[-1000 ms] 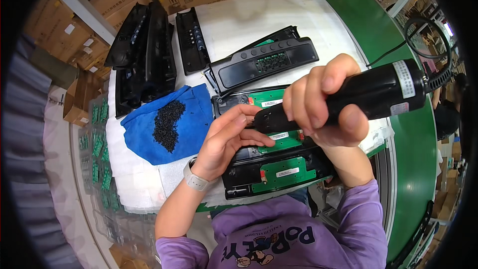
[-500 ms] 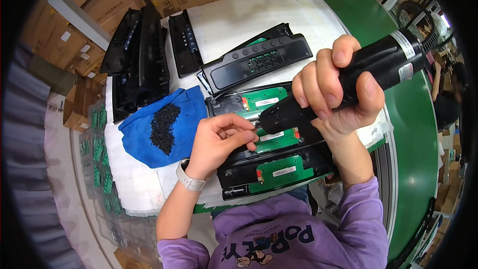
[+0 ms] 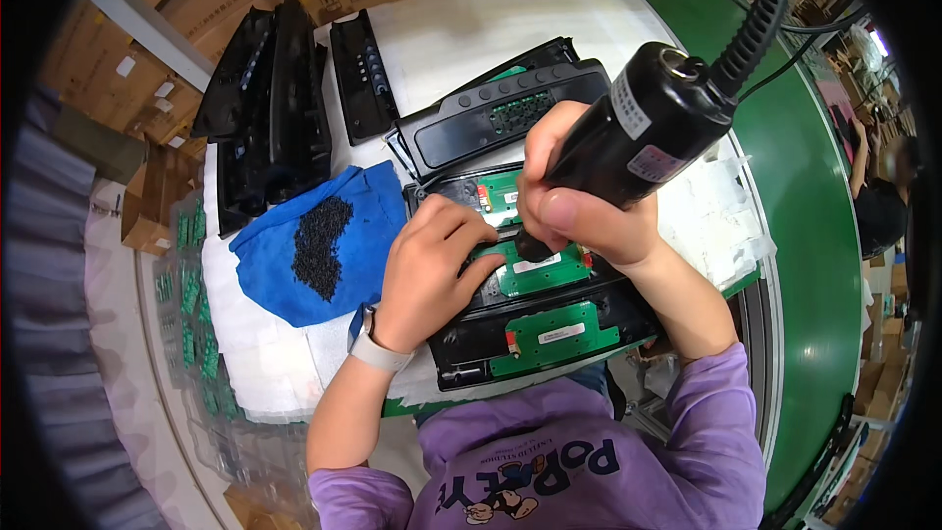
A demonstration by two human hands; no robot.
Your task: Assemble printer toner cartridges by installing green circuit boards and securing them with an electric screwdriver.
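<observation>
A black electric screwdriver [image 3: 643,123] is wrapped in my right hand [image 3: 589,211], cable end up and nose pointing down at the middle green circuit board [image 3: 540,277]. Its bit is hidden. That board sits in a black plastic housing. My left hand [image 3: 427,265] rests on the left part of this housing, thumb and forefinger apart beside the board; nothing shows in its fingers. Nearer my body lies another housing with a green board [image 3: 557,334]. A third green board [image 3: 498,194] shows farther off, partly covered by my right hand.
Left of the housings, a blue cloth [image 3: 265,275] bears a pile of small black screws [image 3: 322,245]. Black housings [image 3: 265,118] are stacked at the far left. A black panel with buttons [image 3: 500,123] lies behind the boards. The screwdriver's cable [image 3: 756,34] rises at the right.
The screwdriver has tipped more upright and come down left onto the middle board with my right hand. My left fingers have gone from a pinch near the bit to resting spread on the housing.
</observation>
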